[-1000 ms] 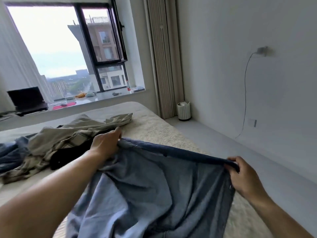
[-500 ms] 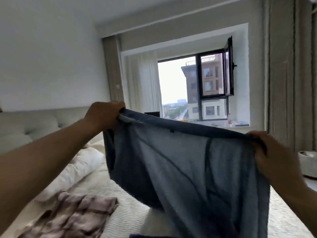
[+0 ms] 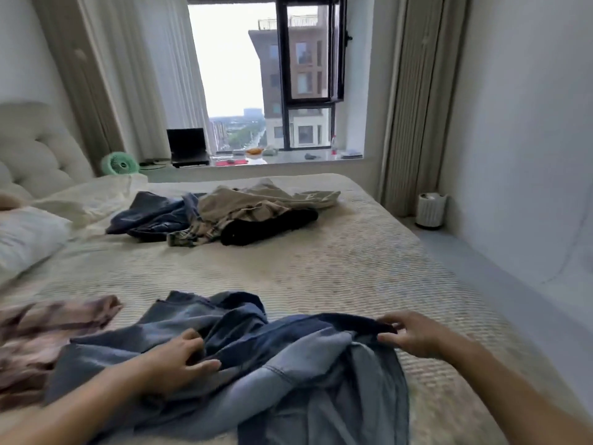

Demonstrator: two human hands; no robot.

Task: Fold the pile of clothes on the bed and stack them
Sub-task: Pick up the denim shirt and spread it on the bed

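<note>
While the denim garment (image 3: 256, 358) lies crumpled on the bed (image 3: 337, 268) beneath both hands, left hand (image 3: 175, 364) and right hand (image 3: 414, 335) pinch its folds; earlier it hung lifted between them

No text, label or number is legible anywhere.

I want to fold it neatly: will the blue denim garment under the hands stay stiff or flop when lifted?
The blue denim garment probably flops: it lies in soft rumpled folds on the bed. It likely sags between the left hand and right hand.
</note>
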